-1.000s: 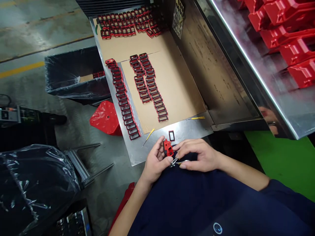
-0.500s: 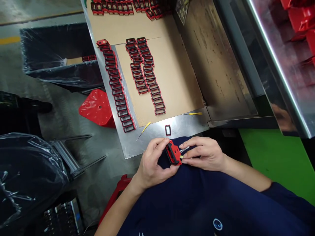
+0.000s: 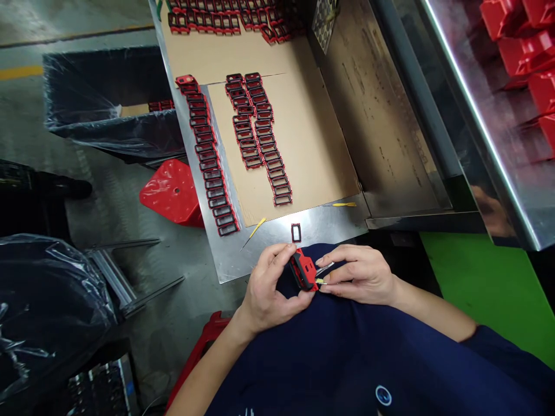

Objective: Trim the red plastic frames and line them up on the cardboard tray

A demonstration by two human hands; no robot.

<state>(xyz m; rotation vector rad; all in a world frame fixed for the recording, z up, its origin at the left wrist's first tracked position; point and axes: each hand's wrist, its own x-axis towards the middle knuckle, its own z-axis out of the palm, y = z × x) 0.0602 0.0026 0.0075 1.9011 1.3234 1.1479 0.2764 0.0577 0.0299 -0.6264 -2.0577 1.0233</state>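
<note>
My left hand (image 3: 271, 289) is closed around a red and black plastic housing (image 3: 306, 268), thumb on its upper end and fingers at its lower end. The housing is tilted, its black-rimmed opening facing left. At its right side, my right hand (image 3: 362, 274) pinches a slim silvery tool (image 3: 325, 268); its exact kind is unclear. A tiny yellow piece (image 3: 321, 281) shows by the fingertips, against the housing's lower right edge. Just beyond my hands, a black rectangular frame (image 3: 295, 232) lies on the metal tabletop (image 3: 234, 266).
Yellow-handled picks (image 3: 258, 227) lie near the table's front edge. Rows of red-black housings (image 3: 260, 133) stand on cardboard (image 3: 312, 133), more along the left edge. A metal wall (image 3: 390, 127) bounds the right. A red stool (image 3: 171, 190) and plastic-lined bin (image 3: 108, 92) stand left.
The housing has turned slightly in my left hand, showing more of its red face. My right fingers have shifted a little with the tool. The view has tilted slightly.
</note>
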